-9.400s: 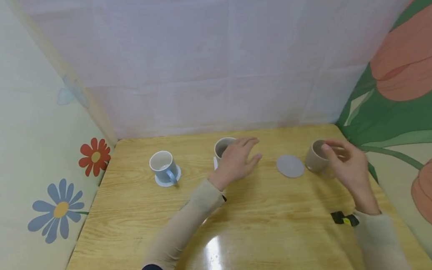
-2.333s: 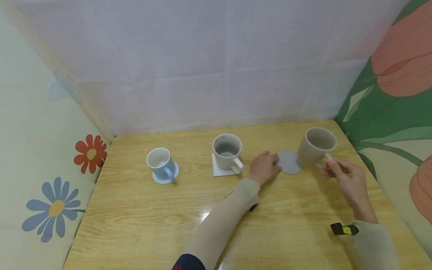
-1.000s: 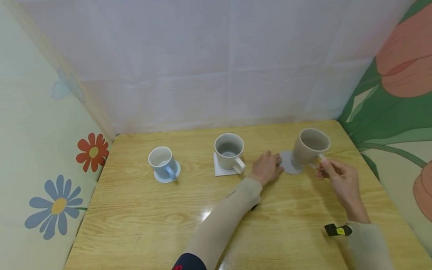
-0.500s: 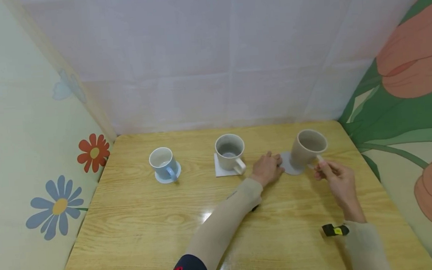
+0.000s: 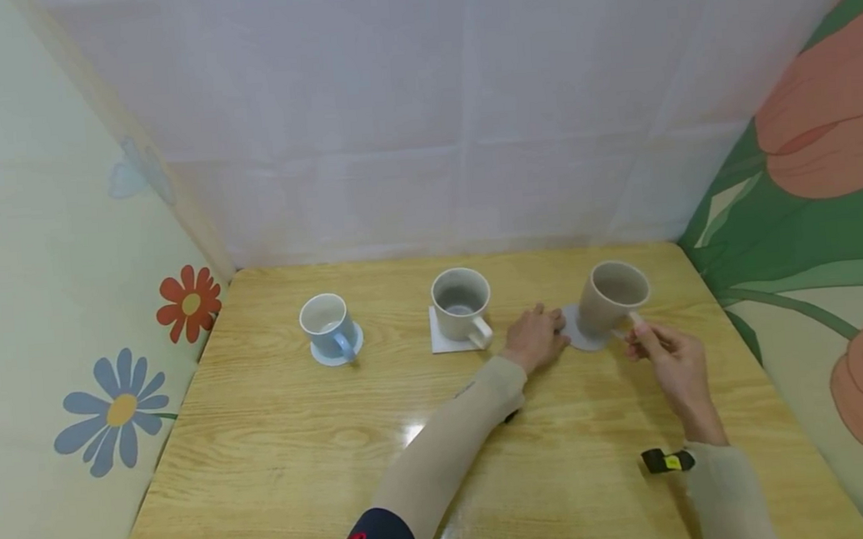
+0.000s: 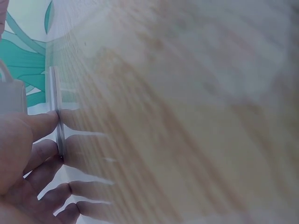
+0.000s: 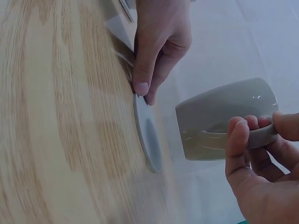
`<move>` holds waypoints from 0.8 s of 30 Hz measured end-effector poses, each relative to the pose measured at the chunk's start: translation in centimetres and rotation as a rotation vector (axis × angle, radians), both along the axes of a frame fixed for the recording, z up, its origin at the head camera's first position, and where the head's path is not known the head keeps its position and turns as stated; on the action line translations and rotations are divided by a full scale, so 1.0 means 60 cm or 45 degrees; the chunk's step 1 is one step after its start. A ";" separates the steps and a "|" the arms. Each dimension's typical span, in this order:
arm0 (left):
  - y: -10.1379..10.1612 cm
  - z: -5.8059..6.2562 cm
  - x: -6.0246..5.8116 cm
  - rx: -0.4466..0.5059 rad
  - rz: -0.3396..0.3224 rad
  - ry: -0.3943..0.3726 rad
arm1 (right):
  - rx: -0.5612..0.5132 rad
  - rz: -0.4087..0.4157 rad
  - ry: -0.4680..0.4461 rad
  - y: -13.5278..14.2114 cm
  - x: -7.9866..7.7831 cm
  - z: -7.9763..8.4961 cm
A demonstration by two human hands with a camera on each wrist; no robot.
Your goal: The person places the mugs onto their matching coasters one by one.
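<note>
My right hand (image 5: 674,361) holds a grey-beige mug (image 5: 614,298) by its handle. In the right wrist view that mug (image 7: 224,121) hangs slightly tilted, with a gap between its base and the round grey coaster (image 7: 148,135). The coaster (image 5: 577,334) lies on the table just below and left of the mug. At the coaster's left edge my left hand (image 5: 537,337) rests low, thumb and fingers curled against the rim. The left wrist view shows the coaster edge-on (image 6: 55,93), between thumb and fingertips, with the fingertips touching the tabletop.
A light mug (image 5: 458,305) stands on a square white coaster (image 5: 440,340) left of my left hand. Farther left, a blue mug (image 5: 326,331) sits on a round pale coaster (image 5: 327,359). A white sheet (image 5: 362,141) backs the wooden table (image 5: 279,455); flowered panels flank it.
Earlier my left hand was near the middle mug; now it is at the coaster. The right hand has taken the mug by its handle and shifted it left over the coaster.
</note>
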State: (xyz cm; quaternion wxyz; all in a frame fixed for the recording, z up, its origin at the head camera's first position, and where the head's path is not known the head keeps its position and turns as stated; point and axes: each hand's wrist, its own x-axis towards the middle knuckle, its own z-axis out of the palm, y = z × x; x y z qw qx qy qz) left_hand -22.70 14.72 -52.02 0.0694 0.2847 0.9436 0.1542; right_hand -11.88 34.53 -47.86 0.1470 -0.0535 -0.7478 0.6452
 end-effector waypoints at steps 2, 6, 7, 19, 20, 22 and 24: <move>0.000 -0.002 -0.001 -0.007 0.007 -0.010 | 0.010 0.004 -0.004 -0.001 -0.001 -0.001; 0.002 -0.004 -0.003 -0.030 0.015 -0.010 | 0.011 0.006 -0.014 -0.002 -0.003 -0.003; 0.003 -0.004 -0.003 -0.034 0.017 -0.007 | 0.012 0.007 -0.017 -0.002 -0.003 -0.003; 0.008 0.000 0.003 -0.022 -0.001 0.043 | -0.075 -0.018 0.015 -0.001 -0.001 -0.005; 0.007 0.000 0.002 -0.023 -0.001 0.043 | -0.076 -0.017 0.016 -0.003 -0.002 -0.005; 0.004 -0.002 0.001 -0.020 0.004 0.036 | -0.076 -0.017 0.012 -0.007 -0.004 -0.006; 0.002 -0.005 -0.003 -0.012 0.016 0.023 | -0.082 -0.008 0.006 -0.010 -0.006 -0.007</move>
